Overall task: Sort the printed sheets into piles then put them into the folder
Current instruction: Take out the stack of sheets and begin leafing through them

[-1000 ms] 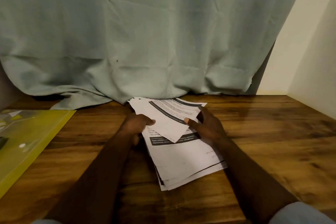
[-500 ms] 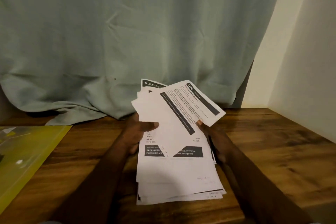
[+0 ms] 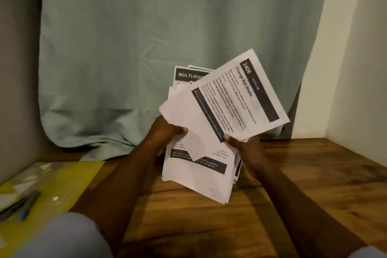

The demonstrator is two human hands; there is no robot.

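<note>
A stack of printed sheets (image 3: 201, 176) is held tilted up above the wooden table (image 3: 293, 184). My left hand (image 3: 165, 132) grips the stack's left edge, thumb on the front. My right hand (image 3: 247, 148) pinches the lower corner of the top sheet (image 3: 236, 98), headed "3406 Change Bed Sheets", and holds it fanned out to the right of the others. Behind it a sheet headed "MULTI-ROO…" (image 3: 188, 75) shows. A yellow-green transparent folder (image 3: 48, 190) lies flat on the table at the far left.
Pens (image 3: 25, 205) lie on the folder. A pale green curtain (image 3: 167, 37) hangs behind the table and bunches on its back edge. A cream wall (image 3: 356, 69) closes the right side. Bare wood lies to the right of my hands.
Both hands have lifted the stack off the table and tilted it towards me. The top sheet has swung further up and right, away from the rest.
</note>
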